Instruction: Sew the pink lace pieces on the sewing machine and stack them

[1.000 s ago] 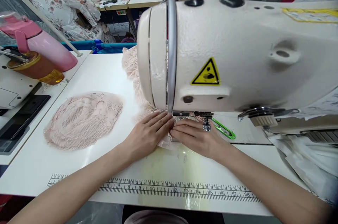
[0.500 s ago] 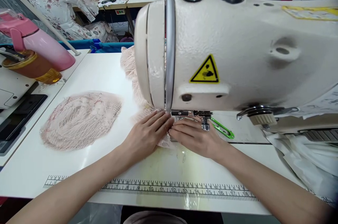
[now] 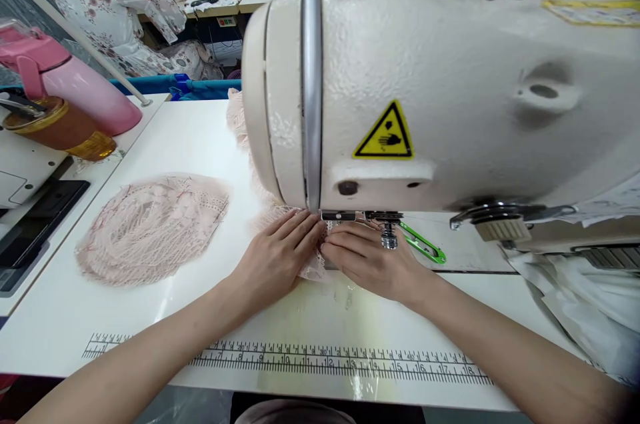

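My left hand [image 3: 277, 254] and my right hand [image 3: 373, 257] lie flat side by side on a piece of pink lace [image 3: 313, 265], fingers stretched toward the presser foot [image 3: 387, 237] under the head of a cream sewing machine [image 3: 440, 91]. The fingertips of both hands press the lace down onto the white table [image 3: 200, 137], just below the machine head. More pink lace [image 3: 240, 124] trails away behind the machine. The needle itself is hidden by the machine head.
A stack of pink lace pieces [image 3: 150, 224] lies to the left. Green thread snips [image 3: 423, 244] rest right of the presser foot. A pink bottle [image 3: 75, 81] and amber jar [image 3: 55, 124] stand far left. A printed ruler [image 3: 330, 361] runs along the front edge. Another person [image 3: 120, 11] sits behind.
Both hands stay pressed on the lace at the presser foot, hardly moved. The view has shifted slightly closer to the machine head.
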{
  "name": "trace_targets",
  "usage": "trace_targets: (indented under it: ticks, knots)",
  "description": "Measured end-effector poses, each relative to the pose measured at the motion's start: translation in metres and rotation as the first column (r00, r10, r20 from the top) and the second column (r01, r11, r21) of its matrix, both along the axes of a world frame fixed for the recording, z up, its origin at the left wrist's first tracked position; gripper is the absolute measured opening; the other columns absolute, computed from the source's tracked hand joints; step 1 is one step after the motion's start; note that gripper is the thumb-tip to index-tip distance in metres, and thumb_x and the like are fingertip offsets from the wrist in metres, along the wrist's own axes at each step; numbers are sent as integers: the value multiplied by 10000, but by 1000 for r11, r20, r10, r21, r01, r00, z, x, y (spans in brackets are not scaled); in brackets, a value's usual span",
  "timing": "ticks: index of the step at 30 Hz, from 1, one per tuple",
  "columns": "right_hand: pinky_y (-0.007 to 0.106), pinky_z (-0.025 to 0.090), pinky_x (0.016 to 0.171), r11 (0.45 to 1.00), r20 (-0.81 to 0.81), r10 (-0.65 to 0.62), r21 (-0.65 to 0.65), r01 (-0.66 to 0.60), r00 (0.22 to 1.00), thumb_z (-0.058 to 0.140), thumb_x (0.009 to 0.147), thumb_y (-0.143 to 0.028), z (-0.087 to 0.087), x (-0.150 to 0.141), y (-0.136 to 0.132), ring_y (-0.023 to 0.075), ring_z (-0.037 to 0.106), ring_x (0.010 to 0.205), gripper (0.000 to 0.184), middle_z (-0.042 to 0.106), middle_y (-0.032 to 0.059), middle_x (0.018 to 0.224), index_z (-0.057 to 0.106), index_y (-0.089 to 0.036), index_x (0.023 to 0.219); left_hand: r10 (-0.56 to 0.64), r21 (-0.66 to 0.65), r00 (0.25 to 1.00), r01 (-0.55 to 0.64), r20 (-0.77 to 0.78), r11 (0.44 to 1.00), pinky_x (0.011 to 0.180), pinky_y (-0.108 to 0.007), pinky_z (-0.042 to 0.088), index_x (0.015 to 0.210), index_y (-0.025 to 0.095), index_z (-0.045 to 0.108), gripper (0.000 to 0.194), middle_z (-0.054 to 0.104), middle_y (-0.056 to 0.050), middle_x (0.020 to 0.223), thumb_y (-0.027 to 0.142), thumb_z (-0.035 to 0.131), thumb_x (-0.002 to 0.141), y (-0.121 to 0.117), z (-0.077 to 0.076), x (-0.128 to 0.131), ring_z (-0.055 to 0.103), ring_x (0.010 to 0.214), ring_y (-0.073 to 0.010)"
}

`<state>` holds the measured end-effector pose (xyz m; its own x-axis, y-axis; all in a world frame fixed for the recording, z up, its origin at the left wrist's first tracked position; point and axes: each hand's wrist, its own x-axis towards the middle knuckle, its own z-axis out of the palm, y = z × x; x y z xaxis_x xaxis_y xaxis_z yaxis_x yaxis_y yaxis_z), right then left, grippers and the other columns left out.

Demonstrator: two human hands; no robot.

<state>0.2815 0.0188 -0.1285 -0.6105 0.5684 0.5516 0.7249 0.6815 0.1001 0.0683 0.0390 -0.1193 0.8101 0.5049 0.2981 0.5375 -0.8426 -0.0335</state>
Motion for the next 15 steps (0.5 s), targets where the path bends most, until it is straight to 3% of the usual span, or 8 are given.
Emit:
trace_targets:
  ticks: [2, 15]
  knots:
    - [302, 293, 636, 998, 30, -32, 58, 30, 999, 537, 822, -29, 1, -1, -1, 89, 488, 677, 222, 664, -88, 809, 628, -232, 833, 32, 4, 999, -32, 3, 999, 1055, -441, 479, 1311, 38, 524, 432, 594, -162, 1326, 106, 463, 888, -2, -1, 2, 557, 1249, -282]
    - [314, 259, 576, 994, 60, -93, 55, 90, 994, 532, 825, -66, 4, -1, -4, 96, 549, 695, 191, 683, -72, 864, 632, -228, 807, 4, 11, 1000, -4, -29, 1000, 1081, -443, 452, 1316, 82, 531, 439, 574, -121, 1361, 97, 432, 888, -2, -3, 0, 566, 1241, -256]
